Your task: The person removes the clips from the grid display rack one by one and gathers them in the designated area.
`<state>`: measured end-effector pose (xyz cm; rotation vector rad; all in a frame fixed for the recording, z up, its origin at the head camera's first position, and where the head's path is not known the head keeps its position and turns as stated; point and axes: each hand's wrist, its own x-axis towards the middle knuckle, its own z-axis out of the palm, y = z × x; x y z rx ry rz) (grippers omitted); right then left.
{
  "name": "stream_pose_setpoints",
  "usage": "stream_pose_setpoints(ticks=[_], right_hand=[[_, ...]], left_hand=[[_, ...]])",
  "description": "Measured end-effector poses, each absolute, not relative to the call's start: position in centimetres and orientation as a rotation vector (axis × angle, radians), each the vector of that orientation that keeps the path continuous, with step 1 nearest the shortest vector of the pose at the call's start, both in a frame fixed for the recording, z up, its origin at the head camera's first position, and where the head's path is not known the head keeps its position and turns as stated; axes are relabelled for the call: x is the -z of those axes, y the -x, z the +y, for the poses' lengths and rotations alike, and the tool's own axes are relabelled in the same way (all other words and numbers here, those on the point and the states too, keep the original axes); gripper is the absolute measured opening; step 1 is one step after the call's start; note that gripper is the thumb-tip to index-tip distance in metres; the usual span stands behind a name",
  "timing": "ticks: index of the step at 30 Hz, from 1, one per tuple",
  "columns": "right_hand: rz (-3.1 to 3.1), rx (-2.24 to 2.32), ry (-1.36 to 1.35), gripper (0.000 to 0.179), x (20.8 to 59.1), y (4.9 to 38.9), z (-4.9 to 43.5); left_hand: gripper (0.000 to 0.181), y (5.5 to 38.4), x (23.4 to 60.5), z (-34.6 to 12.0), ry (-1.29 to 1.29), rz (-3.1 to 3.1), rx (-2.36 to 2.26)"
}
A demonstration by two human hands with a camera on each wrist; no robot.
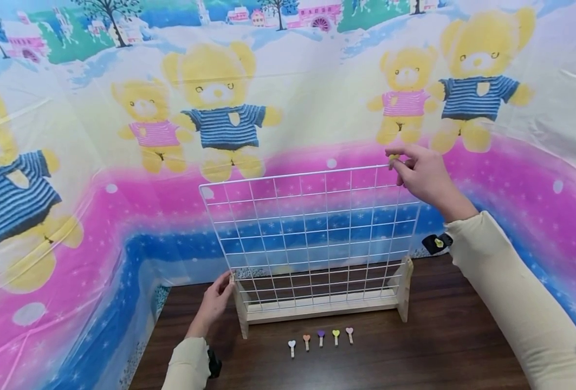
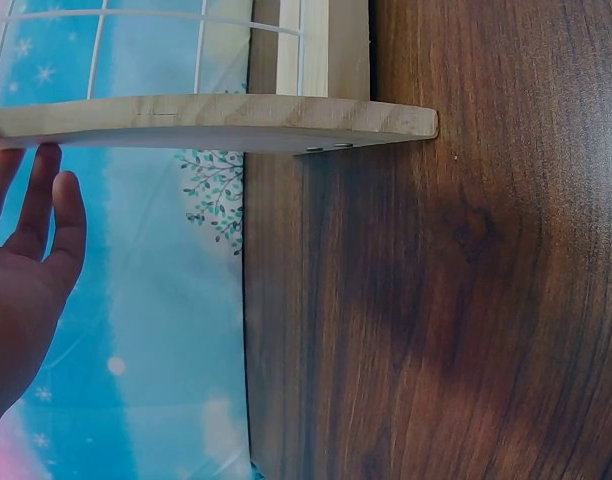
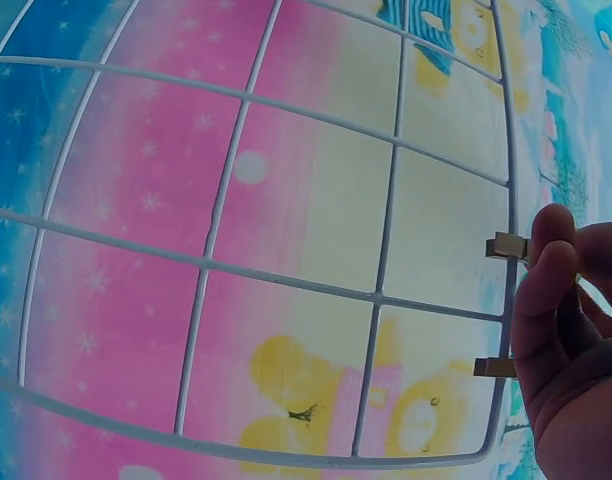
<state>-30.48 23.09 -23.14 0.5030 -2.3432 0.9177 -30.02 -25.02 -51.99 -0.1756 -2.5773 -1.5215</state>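
A white wire grid panel (image 1: 305, 233) stands upright in a light wooden stand (image 1: 322, 311). At its top right, my right hand (image 1: 421, 176) pinches a small wooden clothespin (image 3: 506, 245) set at the top wire. A yellow heart (image 1: 393, 158) shows by those fingertips in the head view. Nearer the corner, a second clothespin (image 3: 494, 367) is on the same wire, partly hidden by the hand. My left hand (image 1: 213, 303) rests its fingertips against the outer side of the stand's left end piece (image 2: 216, 118), fingers loosely extended.
Several heart-topped clothespins lie in a row before the stand, among them a white one (image 1: 292, 346) and a purple one (image 1: 321, 337). The dark wooden table (image 1: 444, 336) ends at a bear-printed cloth (image 1: 307, 97) behind the grid.
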Motion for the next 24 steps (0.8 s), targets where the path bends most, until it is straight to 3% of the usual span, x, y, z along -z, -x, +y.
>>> stream_pose_setpoints(ticks=[24], right_hand=[[-2.338,-1.165,-0.282,0.033,22.94,30.57,22.94]], left_hand=[[0.041,29.85,51.79,-24.92,0.170,-2.563,1.553]])
